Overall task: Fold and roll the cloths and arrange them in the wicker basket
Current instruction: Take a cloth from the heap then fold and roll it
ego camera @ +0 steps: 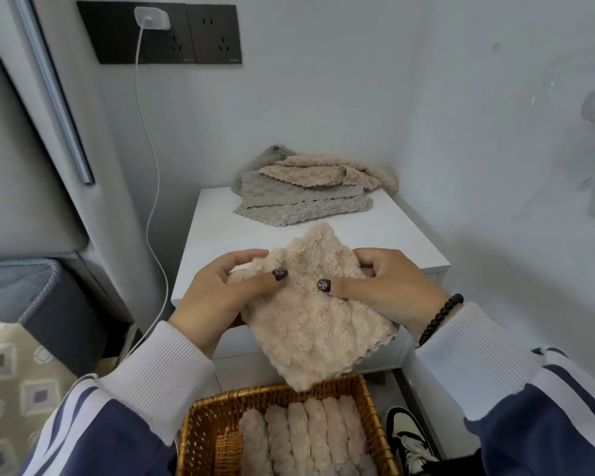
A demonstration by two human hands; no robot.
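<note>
cloth: fluffy beige scalloped-edge cloth [315, 314] held in the air over the front edge of the white desk [213, 228]; lower corner hangs just above the basket rim
grip: left hand [220, 297] and right hand [389, 290] each pinch the top edge, thumbs on top; likely squaring it for a fold
basket: brown wicker basket [203, 434] holds a row of beige rolls [303, 438]; open room on its left side
pile: grey and beige unfolded cloths [303, 190] at the desk's back; bare desk between for rolling

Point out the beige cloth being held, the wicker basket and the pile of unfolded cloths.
beige cloth [318, 324], head view, on its fluffy middle below the thumbs.
wicker basket [200, 438], head view, on its bare left inner wall.
pile of unfolded cloths [299, 197], head view, on the grey cloth's front.
</note>
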